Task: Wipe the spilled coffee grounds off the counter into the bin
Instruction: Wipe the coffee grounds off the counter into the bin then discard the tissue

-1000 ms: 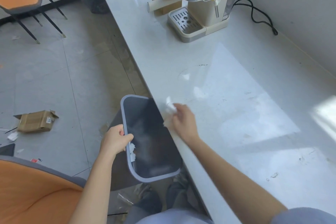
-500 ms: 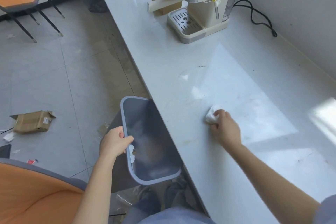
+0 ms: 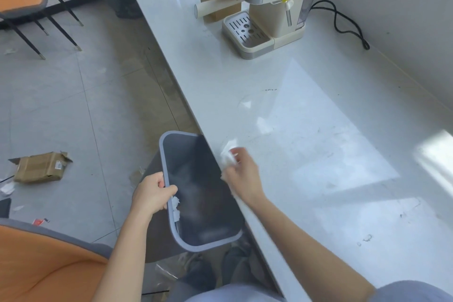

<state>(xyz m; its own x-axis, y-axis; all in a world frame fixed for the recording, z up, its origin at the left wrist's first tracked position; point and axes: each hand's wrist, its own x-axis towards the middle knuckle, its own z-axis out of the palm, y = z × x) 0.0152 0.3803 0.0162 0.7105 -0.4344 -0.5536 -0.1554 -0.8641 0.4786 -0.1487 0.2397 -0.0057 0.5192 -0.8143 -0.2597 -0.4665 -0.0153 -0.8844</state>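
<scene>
Gripping crumpled white tissue (image 3: 228, 154), right hand (image 3: 242, 174) at counter (image 3: 318, 179) edge.

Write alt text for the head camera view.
The right hand grips a crumpled white tissue at the edge of the counter, beside a grey bin that the left hand holds by its rim. A coffee machine stands farther back.

Bright daylight glares off the counter (image 3: 318, 203) at three o'clock, the right hand (image 3: 242, 174) is motion-blurred, and the frame edges bow.
</scene>
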